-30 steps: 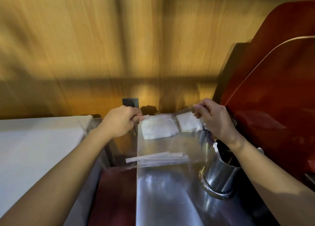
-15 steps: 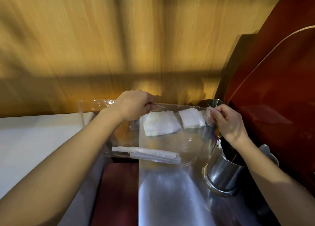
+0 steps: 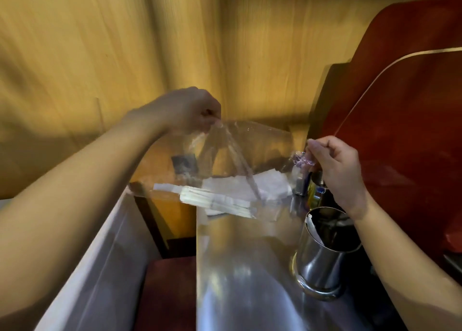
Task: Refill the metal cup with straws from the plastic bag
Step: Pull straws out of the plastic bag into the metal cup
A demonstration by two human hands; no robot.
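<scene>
A wooden wall (image 3: pixel 125 55) fills the frame from nine o'clock round to one o'clock, and a dark red panel (image 3: pixel 405 105) stands from one to four o'clock. A steel counter (image 3: pixel 240 280) runs down toward six o'clock, with a white ledge (image 3: pixel 95 268) beside it at seven o'clock.

Near the centre hangs a clear plastic bag (image 3: pixel 240 160), held up off the counter by its top edge. The left hand (image 3: pixel 190 112), at eleven o'clock from the centre, is closed in a fist with the bag's upper left corner pinched between thumb and fingers. The right hand (image 3: pixel 335 170), at three o'clock from the centre, is curled shut on the crumpled upper right corner. The bag sags between and below the two hands.

A metal cup (image 3: pixel 322 255) stands on the counter at four o'clock, just under the right wrist, its inside dark.

A bundle of paper-wrapped straws (image 3: pixel 212 199) lies crosswise in the bag's bottom, well below the left hand. Two white paper napkins (image 3: pixel 252 184) lie on the counter behind the bag.
</scene>
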